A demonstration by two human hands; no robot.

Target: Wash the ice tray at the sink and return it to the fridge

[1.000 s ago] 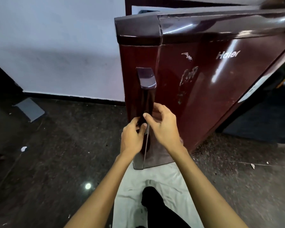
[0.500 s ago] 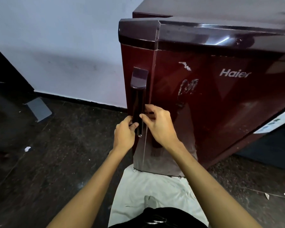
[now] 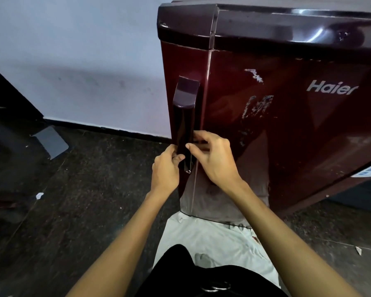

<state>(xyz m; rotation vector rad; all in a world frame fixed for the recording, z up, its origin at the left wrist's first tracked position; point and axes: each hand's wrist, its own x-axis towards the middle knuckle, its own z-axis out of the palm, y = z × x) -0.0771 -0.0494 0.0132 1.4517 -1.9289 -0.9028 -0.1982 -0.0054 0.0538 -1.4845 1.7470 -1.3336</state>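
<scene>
A dark maroon Haier fridge (image 3: 287,116) fills the upper right, its door swung against the body. A long dark handle (image 3: 183,116) runs down the door's left edge. My left hand (image 3: 166,170) grips the handle's lower end from the left. My right hand (image 3: 214,157) holds the same end from the right, fingers curled behind it. The ice tray is nowhere in sight.
A white cloth (image 3: 212,243) lies on the dark speckled floor (image 3: 84,200) under the fridge's front. A white wall (image 3: 73,61) with a black skirting stands behind. A grey flat piece (image 3: 50,141) lies at the left by a dark object.
The fridge door has swung from wide open to nearly flat against the body, both hands staying on the handle. The view has moved closer to the door.
</scene>
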